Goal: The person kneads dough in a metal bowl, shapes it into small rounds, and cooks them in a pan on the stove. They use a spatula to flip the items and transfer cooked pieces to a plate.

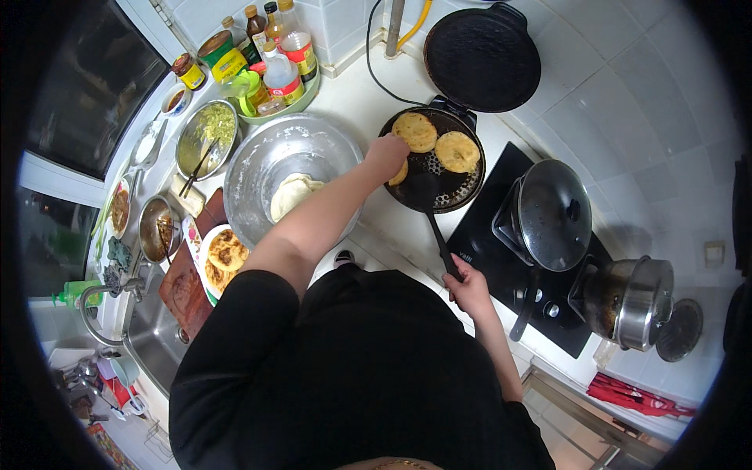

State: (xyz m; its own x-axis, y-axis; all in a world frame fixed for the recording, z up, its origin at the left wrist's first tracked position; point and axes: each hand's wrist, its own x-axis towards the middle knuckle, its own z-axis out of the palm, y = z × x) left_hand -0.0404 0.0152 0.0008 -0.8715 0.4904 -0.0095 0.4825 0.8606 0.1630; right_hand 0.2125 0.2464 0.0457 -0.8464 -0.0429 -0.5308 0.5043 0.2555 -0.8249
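Note:
My right hand [470, 288] grips the handle of a black spatula [437, 235], whose blade lies low in the open electric griddle [477, 182]. My left hand [389, 155] reaches across to the griddle's left rim; its fingers are mostly hidden, so I cannot tell whether they pinch anything. Under that hand a flatbread [400, 174] shows only partly. Two more golden round flatbreads, one at the top [415, 131] and another at the right [457, 151], lie on the cooking plate. The griddle's black lid [483, 59] stands raised behind it.
A large metal basin [252, 147] holding dough [292, 195] sits left of the griddle. Cooked flatbreads [228, 249] lie on a plate by the cutting board [183, 288]. Right are a lidded pan [555, 214] and a steel pot [628, 302]. Sauce bottles [283, 73] crowd the back left.

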